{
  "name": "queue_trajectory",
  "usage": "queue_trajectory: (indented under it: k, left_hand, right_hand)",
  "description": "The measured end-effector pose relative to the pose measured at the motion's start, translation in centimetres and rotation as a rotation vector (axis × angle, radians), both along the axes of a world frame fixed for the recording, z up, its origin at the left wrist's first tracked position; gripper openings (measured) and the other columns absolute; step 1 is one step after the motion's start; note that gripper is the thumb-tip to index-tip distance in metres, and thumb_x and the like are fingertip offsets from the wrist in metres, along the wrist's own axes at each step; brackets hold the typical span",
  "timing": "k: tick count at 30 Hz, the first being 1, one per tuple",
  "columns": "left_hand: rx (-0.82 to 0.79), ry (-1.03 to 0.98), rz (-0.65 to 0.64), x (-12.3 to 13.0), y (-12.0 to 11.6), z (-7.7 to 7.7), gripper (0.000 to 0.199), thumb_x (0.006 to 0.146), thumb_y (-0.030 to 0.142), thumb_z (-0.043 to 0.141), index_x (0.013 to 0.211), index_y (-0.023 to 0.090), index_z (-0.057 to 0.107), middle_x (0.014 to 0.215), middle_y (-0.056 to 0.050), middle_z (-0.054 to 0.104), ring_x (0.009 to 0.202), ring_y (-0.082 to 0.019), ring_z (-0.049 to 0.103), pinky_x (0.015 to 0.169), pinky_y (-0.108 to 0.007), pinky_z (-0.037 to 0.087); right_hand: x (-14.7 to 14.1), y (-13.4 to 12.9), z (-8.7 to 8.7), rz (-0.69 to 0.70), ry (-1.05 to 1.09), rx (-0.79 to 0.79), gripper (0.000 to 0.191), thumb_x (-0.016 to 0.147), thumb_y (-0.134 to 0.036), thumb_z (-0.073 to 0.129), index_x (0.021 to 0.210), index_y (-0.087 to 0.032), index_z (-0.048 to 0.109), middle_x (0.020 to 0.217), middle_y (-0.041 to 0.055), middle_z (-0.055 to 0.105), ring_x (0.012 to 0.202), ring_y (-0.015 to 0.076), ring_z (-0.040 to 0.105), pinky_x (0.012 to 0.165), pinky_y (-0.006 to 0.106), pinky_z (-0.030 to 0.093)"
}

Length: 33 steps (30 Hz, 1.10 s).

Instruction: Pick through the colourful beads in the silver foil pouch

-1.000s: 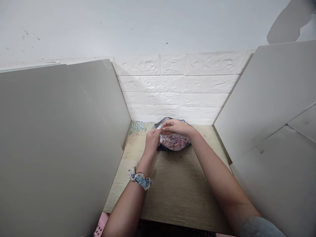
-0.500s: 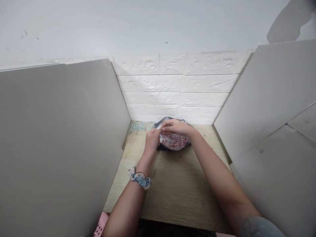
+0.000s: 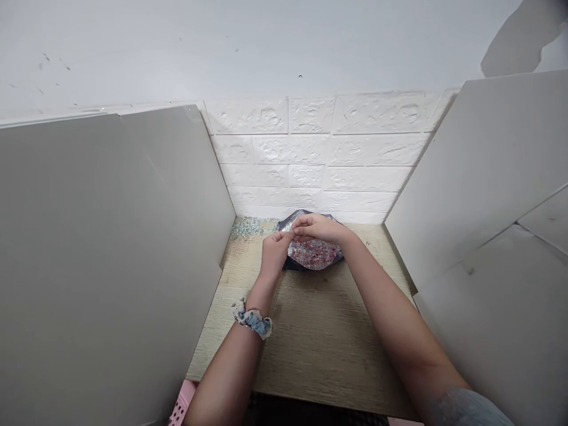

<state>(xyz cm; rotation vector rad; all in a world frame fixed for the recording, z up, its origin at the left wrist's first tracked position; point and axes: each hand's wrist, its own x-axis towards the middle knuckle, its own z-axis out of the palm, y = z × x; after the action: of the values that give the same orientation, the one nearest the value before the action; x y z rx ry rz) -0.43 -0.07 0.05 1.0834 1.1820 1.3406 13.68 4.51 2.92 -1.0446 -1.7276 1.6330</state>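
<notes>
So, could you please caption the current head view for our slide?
Left hand and right hand meet above an open pouch of pink beads, with blue-green beads scattered alongside.

Left hand [image 3: 276, 251] and right hand [image 3: 314, 228] meet, fingertips pinched together.

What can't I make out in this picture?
All in the head view:
- Anything pinched between left hand and right hand: too small, hidden by fingers.
- Part of the bag: behind both hands.
- Exact shapes of the pink bits: too small.
- The rest of the pink object: cut off by the bottom edge.
</notes>
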Motion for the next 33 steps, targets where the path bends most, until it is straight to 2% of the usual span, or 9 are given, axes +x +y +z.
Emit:
queue_trajectory:
  k: [6, 11, 13, 16, 19, 21, 27, 30, 33]
  left_hand:
    - [-0.032, 0.034, 0.0, -0.1, 0.2, -0.4, 0.031, 0.068, 0.036, 0.063, 0.048, 0.014, 0.051, 0.038, 0.008, 0.025, 0.038, -0.003, 0.02, 0.04, -0.02, 0.011]
    - [-0.056, -0.047, -0.029, -0.1, 0.1, -0.2, 0.036, 0.067, 0.036, 0.063, 0.046, 0.016, 0.041, 0.039, 0.009, 0.024, 0.036, -0.002, 0.018, 0.038, -0.02, 0.01]
    - [-0.077, -0.084, -0.051, 0.0, 0.1, -0.1, 0.032, 0.067, 0.036, 0.063, 0.051, 0.015, 0.046, 0.039, 0.009, 0.024, 0.034, -0.002, 0.018, 0.037, -0.02, 0.01]
    - [-0.102, -0.141, -0.08, 0.1, 0.1, 0.0, 0.027, 0.069, 0.039, 0.06, 0.064, 0.013, 0.055, 0.043, 0.007, 0.038, 0.032, -0.002, 0.024, 0.035, -0.019, 0.011]
    - [-0.096, -0.216, -0.085, 0.2, 0.2, 0.0, 0.03, 0.071, 0.043, 0.056, 0.071, 0.013, 0.056, 0.058, -0.001, 0.057, 0.033, -0.003, 0.034, 0.033, -0.019, 0.014]
    - [-0.082, -0.259, -0.093, 0.1, 0.3, 0.0, 0.031, 0.071, 0.045, 0.054, 0.074, 0.014, 0.056, 0.066, -0.004, 0.062, 0.035, -0.004, 0.038, 0.033, -0.018, 0.015]
    - [-0.007, -0.272, -0.119, -0.2, 0.4, -0.3, 0.025, 0.065, 0.036, 0.062, 0.069, 0.013, 0.056, 0.066, 0.0, 0.059, 0.035, -0.001, 0.035, 0.033, -0.018, 0.015]
    - [0.018, -0.279, -0.125, -0.4, 0.4, -0.2, 0.024, 0.066, 0.035, 0.063, 0.068, 0.013, 0.054, 0.063, 0.002, 0.055, 0.035, -0.001, 0.032, 0.033, -0.018, 0.014]
    - [0.044, -0.299, -0.086, -0.5, 0.2, 0.1, 0.024, 0.067, 0.036, 0.062, 0.07, 0.013, 0.054, 0.058, 0.004, 0.049, 0.036, -0.001, 0.03, 0.034, -0.018, 0.015]
  right_hand:
    - [0.2, 0.5, -0.3, 0.019, -0.136, 0.188, 0.011, 0.075, -0.024, 0.062, 0.076, -0.013, 0.062, 0.067, 0.0009, 0.059, 0.063, 0.01, 0.054, 0.058, 0.022, 0.042]
    - [0.1, 0.3, 0.0, 0.003, -0.252, 0.443, 0.013, 0.075, -0.027, 0.059, 0.072, -0.014, 0.059, 0.072, 0.0012, 0.058, 0.069, 0.0125, 0.053, 0.062, 0.025, 0.039]
    - [0.0, 0.1, 0.3, -0.004, -0.294, 0.499, 0.01, 0.076, -0.024, 0.056, 0.072, -0.015, 0.057, 0.075, 0.0017, 0.059, 0.072, 0.0133, 0.053, 0.064, 0.025, 0.038]
    - [-0.3, -0.2, 0.7, -0.014, -0.329, 0.532, 0.007, 0.078, -0.021, 0.052, 0.074, -0.015, 0.055, 0.077, 0.0022, 0.059, 0.074, 0.0138, 0.053, 0.065, 0.025, 0.038]
    - [-0.5, -0.4, 0.8, -0.013, -0.324, 0.558, 0.009, 0.08, -0.023, 0.049, 0.076, -0.016, 0.052, 0.078, 0.0018, 0.056, 0.073, 0.0136, 0.05, 0.066, 0.026, 0.037]
    - [-0.6, -0.4, 0.7, -0.008, -0.295, 0.55, 0.014, 0.082, -0.027, 0.046, 0.075, -0.016, 0.051, 0.075, 0.0013, 0.054, 0.071, 0.0132, 0.049, 0.065, 0.026, 0.037]
    - [-0.4, 0.1, 0.1, -0.049, -0.132, 0.514, 0.019, 0.082, -0.034, 0.047, 0.079, -0.016, 0.052, 0.076, 0.0019, 0.054, 0.071, 0.0132, 0.05, 0.066, 0.026, 0.039]
    - [-0.4, 0.5, -0.5, -0.111, -0.171, 0.506, 0.014, 0.079, -0.028, 0.049, 0.087, -0.017, 0.053, 0.078, 0.0006, 0.055, 0.068, 0.0123, 0.049, 0.062, 0.024, 0.039]
    - [-0.6, 1.1, -1.5, -0.165, -0.307, 0.537, 0.018, 0.076, -0.018, 0.048, 0.092, -0.018, 0.055, 0.085, 0.0014, 0.058, 0.068, 0.0122, 0.05, 0.062, 0.024, 0.039]
